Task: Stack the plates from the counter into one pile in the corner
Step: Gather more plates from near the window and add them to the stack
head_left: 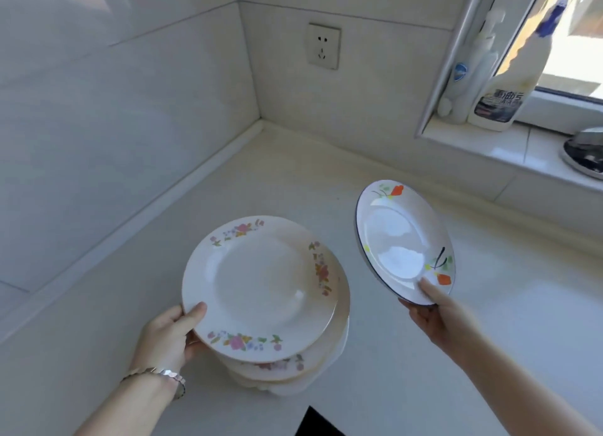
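Pale counter (424, 354) is running into a tiled corner, with bottles (499, 86) sitting on the window sill (509, 148). At the front, the left hand (169, 334) is gripping the rim of the pink-flowered top plate (261, 289) of a pile of plates (287, 373). Just beside it, the right hand (437, 311) is pinching a tilted, dark-rimmed plate (401, 240) above the counter, well short of the corner.
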